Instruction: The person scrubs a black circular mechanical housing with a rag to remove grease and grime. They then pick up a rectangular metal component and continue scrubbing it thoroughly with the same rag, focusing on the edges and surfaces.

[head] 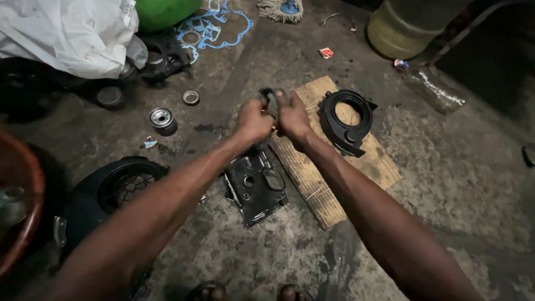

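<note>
My left hand (253, 120) and my right hand (292, 116) are held together above the floor, both gripping one small dark part (269, 96) between the fingers. Its shape is mostly hidden by my fingers. Below my hands a black metal cover plate (255, 188) lies flat on the concrete, beside a woven mat (326, 189). A black ring-shaped housing (346, 120) rests on the mat to the right of my right hand.
A small round filter (163, 120) and a metal ring (191, 97) lie to the left. A black fan cover (120, 187), blue gaskets (214, 25), a white plastic sheet (69, 30), a plastic bottle (432, 86), a yellowish drum (409, 25) and a reddish bowl rim (30, 184) surround the spot.
</note>
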